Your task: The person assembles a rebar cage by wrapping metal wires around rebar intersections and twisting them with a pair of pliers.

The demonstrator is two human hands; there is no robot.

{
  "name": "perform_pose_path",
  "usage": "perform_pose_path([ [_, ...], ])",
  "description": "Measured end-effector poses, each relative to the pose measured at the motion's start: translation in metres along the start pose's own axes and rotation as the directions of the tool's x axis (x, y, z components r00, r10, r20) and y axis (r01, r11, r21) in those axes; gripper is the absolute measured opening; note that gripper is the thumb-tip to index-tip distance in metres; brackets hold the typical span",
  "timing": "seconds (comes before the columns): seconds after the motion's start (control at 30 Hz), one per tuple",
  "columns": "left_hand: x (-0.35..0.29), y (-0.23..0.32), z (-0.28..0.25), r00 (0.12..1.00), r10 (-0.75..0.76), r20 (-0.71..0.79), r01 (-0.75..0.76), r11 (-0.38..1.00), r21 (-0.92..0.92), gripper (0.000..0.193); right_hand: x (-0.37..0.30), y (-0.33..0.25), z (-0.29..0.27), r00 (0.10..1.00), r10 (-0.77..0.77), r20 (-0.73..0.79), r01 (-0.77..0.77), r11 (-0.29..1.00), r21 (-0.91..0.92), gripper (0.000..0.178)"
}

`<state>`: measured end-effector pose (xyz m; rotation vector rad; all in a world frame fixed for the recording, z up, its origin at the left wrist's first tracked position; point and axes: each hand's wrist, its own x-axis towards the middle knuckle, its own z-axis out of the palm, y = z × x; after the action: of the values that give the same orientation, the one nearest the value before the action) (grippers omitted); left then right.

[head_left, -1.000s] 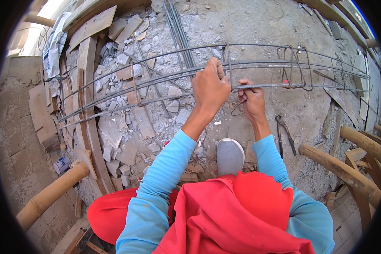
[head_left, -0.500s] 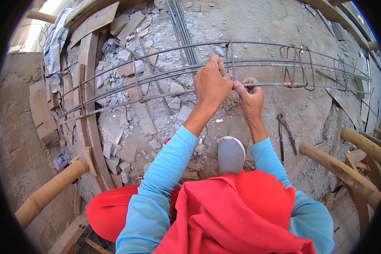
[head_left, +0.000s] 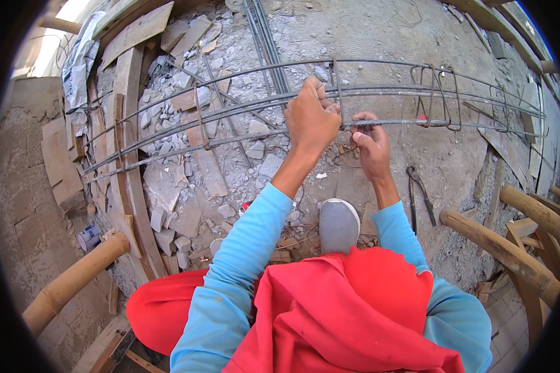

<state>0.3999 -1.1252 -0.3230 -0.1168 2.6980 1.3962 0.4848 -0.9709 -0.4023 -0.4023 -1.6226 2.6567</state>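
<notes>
A long cage of steel reinforcing bars (head_left: 404,122) with bent stirrups crosses in front of me. My left hand (head_left: 311,124) is a closed fist over the middle bars, right beside a rectangular stirrup (head_left: 337,87); what its fingers pinch is hidden. On the near bar, just right of that stirrup, my right hand (head_left: 373,149) has its fingers curled around the bar with the thumb bent below. Several more stirrups (head_left: 434,93) are bunched farther right, and a single stirrup (head_left: 200,118) stands on the left part of the cage.
Pincers (head_left: 422,193) lie on the ground right of my shoe (head_left: 340,227). Broken concrete (head_left: 255,149) and wood scraps litter the left. A bundle of straight bars (head_left: 264,43) runs away under the cage. Bamboo poles (head_left: 74,280) (head_left: 498,255) stick in from both sides; a timber beam (head_left: 130,168) lies at left.
My right hand has shifted slightly right and its thumb has drawn back from the stirrup corner. The stirrup's top leans a little farther left. My left hand has barely moved.
</notes>
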Motion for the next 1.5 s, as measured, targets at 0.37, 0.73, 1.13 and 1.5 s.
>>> perform_pose_path([
  [0.37, 0.000, 0.004, 0.004, 0.999, -0.014, -0.036, 0.014, 1.000, 0.013, 0.033, 0.010, 0.011, -0.009, 0.997, 0.001, -0.079, 0.008, 0.993, 0.121, 0.026],
  [0.73, -0.017, -0.005, -0.001, 0.984, 0.099, -0.148, -0.124, 0.978, -0.166, 0.041, 0.018, 0.003, 0.007, 0.974, 0.138, -0.177, -0.165, 0.975, -0.146, 0.021],
  [1.13, -0.024, -0.005, 0.001, 0.958, 0.209, -0.196, -0.252, 0.941, -0.226, 0.042, 0.003, 0.003, 0.006, 0.998, -0.060, -0.008, 0.059, 0.994, -0.089, 0.039],
  [1.5, -0.035, -0.038, 0.011, 0.562, 0.775, -0.289, -0.800, 0.598, 0.050, 0.019, -0.001, -0.003, 0.017, 0.983, 0.021, -0.184, -0.052, 0.985, -0.162, 0.030],
])
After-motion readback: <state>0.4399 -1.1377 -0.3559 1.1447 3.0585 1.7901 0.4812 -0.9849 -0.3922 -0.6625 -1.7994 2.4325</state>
